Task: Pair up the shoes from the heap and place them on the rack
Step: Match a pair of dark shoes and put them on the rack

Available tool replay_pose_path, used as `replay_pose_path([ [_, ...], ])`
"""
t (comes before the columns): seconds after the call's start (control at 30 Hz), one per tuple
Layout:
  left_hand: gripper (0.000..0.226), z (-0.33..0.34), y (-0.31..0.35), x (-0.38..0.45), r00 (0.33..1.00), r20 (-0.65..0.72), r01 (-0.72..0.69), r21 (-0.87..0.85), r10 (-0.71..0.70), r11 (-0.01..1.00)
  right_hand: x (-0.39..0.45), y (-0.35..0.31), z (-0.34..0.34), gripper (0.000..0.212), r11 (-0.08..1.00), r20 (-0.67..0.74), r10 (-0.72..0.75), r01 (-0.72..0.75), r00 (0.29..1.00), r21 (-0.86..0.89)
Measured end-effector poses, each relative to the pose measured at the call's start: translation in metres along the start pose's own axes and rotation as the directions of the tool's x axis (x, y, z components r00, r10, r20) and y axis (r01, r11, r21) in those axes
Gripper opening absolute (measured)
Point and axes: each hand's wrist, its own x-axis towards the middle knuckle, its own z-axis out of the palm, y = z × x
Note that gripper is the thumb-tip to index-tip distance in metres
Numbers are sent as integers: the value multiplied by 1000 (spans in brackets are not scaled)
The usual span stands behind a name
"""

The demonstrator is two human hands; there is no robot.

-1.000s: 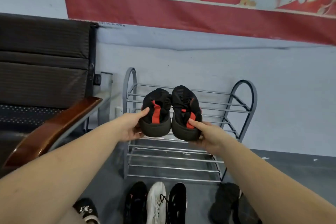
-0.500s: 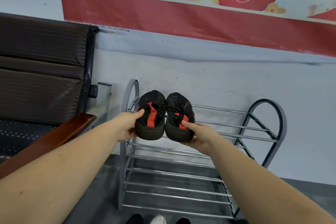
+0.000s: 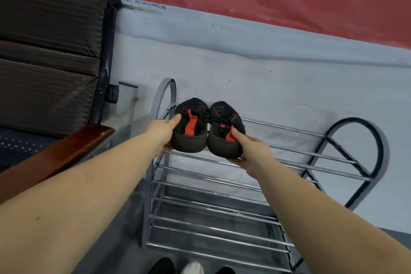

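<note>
1. I have a matched pair of black knit trainers with red heel tabs, one per hand: the left shoe point(image 3: 190, 127) and the right shoe point(image 3: 224, 129) sit side by side, heels toward me, at the left end of the grey metal wire shoe rack point(image 3: 222, 213), level with its top tier. I cannot tell whether the soles rest on the rails yet.
2. I judge them light and soft in the upper, with a thick, stiffer rubbery sole. The heel and sole edge make the firmest hold; the knit collar would just crumple.
3. My left hand point(image 3: 163, 132) is wrapped round the left shoe's heel, thumb on the outer side, fingers hidden beneath the sole.
4. My right hand point(image 3: 252, 151) grasps the right shoe's heel, thumb pressed over the red tab, fingers cupped under the sole.
5. Below the rack, the tips of more shoes, dark and white point(image 3: 193, 268), wait on the floor. Left of the rack stands a dark padded chair with a brown wooden armrest point(image 3: 66, 149).
</note>
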Motion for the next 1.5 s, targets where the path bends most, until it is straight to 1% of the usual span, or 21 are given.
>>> replay_pose_path([
  [0.13,40,3,-1,1,995,-91,-22,165,38,986,-1,2,-4,42,977,-38,-49,40,998,-208],
  [0.27,44,5,1,-9,998,-65,17,249,0,968,-10,2,-6,34,938,-15,-64,55,998,-342],
  [0.3,45,4,2,-14,999,-45,9,310,5,951,-13,2,-7,36,919,0,-63,58,998,-389],
  [0.37,50,2,3,-24,998,-7,-49,479,60,876,-22,2,-9,53,869,44,-76,88,996,-488],
  [0.43,58,2,5,-37,984,27,-152,649,177,746,-33,1,-14,70,787,79,-128,150,989,-599],
  [0.47,59,2,7,-45,968,44,-199,728,245,656,-39,0,-19,75,713,96,-175,193,980,-674],
  [0.5,61,3,8,-53,948,60,-230,807,313,543,-46,-1,-24,78,611,119,-226,235,967,-756],
  [0.57,67,6,8,-72,892,142,-275,924,429,266,-63,-2,-38,79,357,198,-302,303,933,-884],
  [0.63,72,15,6,-93,820,301,-355,935,487,20,-81,0,-56,78,124,284,-331,340,900,-932],
  [0.67,74,22,3,-105,786,388,-404,912,481,-75,-91,2,-66,78,46,311,-333,345,890,-937],
  [0.7,74,30,-1,-117,758,470,-450,879,453,-160,-99,5,-77,78,-2,324,-330,343,886,-939],
  [0.77,75,48,-13,-141,706,606,-524,795,366,-306,-116,13,-101,78,-45,322,-318,325,892,-945],
  [0.83,74,67,-31,-164,665,695,-581,711,273,-395,-134,24,-126,78,-47,295,-296,294,909,-955],
  [0.9,74,86,-52,-182,640,739,-620,658,209,-427,-150,36,-153,78,-48,264,-275,261,924,-964],
  [0.97,75,105,-73,-198,627,763,-653,625,157,-429,-164,50,-180,78,-64,232,-249,223,940,-973],
  [1.17,77,165,-131,-238,582,812,-762,560,36,-325,-203,98,-265,79,-143,144,-151,122,978,-982],
  [1.27,79,193,-157,-253,558,829,-799,532,-18,-279,-217,123,-307,79,-156,68,-99,52,993,-986],
  [1.4,78,220,-186,-263,516,851,-836,475,-100,-275,-231,148,-352,78,-179,-25,-56,-35,998,-983],
  [1.5,78,230,-206,-263,511,846,-847,465,-154,-257,-234,162,-376,77,-158,-77,-20,-79,997,-984],
])
